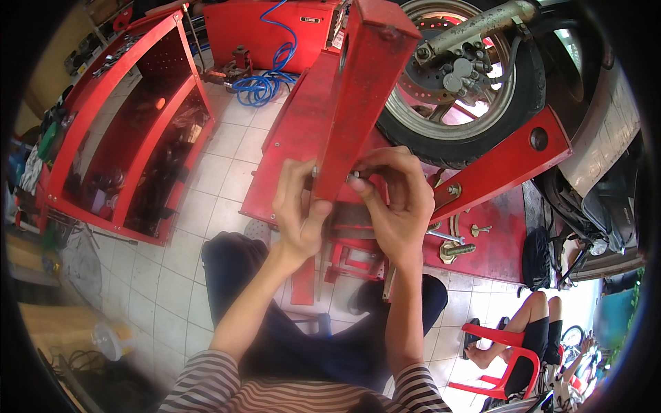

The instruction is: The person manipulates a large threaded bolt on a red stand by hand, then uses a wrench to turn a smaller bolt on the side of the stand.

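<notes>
A thick red square-tube post rises in front of me, its lower end between my hands. My left hand is closed around the lower left side of the post, its bent fingers beside a small bolt head. On the post's other side, my right hand pinches a small metal nut between thumb and fingers, at the bolt's end. To the right, a second red arm carries a bolt and nut. Loose hardware lies below it, including a thick bolt and a smaller wing-shaped piece.
A motorcycle wheel with a brake disc stands just beyond the red base plate. At left is a red tool cart. A blue hose lies coiled before a red cabinet. Behind right, a person sits near a red chair.
</notes>
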Available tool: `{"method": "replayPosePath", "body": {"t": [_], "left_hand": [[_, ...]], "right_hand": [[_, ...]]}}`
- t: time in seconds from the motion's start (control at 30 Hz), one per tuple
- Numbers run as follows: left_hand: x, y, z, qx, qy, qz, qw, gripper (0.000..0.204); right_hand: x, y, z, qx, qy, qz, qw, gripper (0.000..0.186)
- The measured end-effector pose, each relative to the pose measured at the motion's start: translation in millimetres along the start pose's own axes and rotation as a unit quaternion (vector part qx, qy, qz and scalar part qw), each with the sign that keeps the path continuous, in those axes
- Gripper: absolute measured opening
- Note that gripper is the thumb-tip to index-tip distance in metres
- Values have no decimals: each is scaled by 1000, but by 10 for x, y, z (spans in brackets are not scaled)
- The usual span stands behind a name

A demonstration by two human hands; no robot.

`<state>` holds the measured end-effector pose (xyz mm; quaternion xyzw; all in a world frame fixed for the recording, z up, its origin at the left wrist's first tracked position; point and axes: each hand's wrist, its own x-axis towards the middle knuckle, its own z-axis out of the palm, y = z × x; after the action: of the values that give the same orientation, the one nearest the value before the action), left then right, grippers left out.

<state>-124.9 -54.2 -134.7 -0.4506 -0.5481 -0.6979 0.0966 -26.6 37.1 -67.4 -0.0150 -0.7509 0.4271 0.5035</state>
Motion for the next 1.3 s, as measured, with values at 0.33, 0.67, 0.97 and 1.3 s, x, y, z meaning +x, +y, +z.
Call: {"method": "replayPosePath", "body": {"t": [0.33,0.67,0.97,1.3], "left_hand": [[-43,-58,17,8,-2,-17,1000,66],[-81,-66,11,-4,-3,-32,999,65],[-145,-79,96,17,25,-34,999,68],[-240,-31,83,-77,-69,-80,991,65]], "right_hand": [[-3,-166,-142,-67,-31,14,997,32],[-124,-420,-916,-29,-407,258,876,29],[-426,-310,-1789,-217,-218,472,826,35],[-866,651,-2043,-366,-210,440,793,46]]}}
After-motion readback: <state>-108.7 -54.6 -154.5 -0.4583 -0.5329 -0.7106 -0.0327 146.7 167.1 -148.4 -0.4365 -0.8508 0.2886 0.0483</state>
